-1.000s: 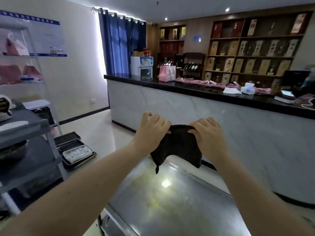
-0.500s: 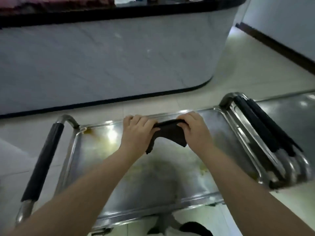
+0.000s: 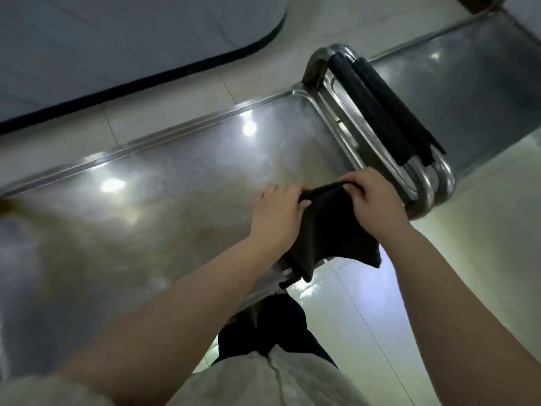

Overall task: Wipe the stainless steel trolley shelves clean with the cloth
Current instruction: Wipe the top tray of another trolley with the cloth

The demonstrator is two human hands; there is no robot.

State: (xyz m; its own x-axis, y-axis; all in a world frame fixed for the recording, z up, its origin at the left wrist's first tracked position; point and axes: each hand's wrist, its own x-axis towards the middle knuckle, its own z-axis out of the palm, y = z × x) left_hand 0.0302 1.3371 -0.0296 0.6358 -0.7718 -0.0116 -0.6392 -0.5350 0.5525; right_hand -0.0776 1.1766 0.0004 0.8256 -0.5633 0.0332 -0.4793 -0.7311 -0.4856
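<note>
A dark cloth [image 3: 328,230] hangs between my two hands above the near right corner of the steel trolley's top shelf [image 3: 164,183]. My left hand [image 3: 278,218] pinches the cloth's upper left edge. My right hand [image 3: 374,200] grips its upper right edge. The cloth droops over the shelf's front rim. The shelf surface shows smears and ceiling-light reflections. A black-padded handle [image 3: 371,106] closes the shelf's right end.
A second steel trolley [image 3: 468,83] stands against the right end, its own black handle beside the first. A marble-fronted counter [image 3: 117,39] with a dark base strip runs along the far side. Pale tiled floor [image 3: 468,259] lies to the right and below.
My view has tipped further down and swung left to right along the trolley. Both hands, still holding the cloth, now sit by the shelf's right end near the handle instead of mid-shelf.
</note>
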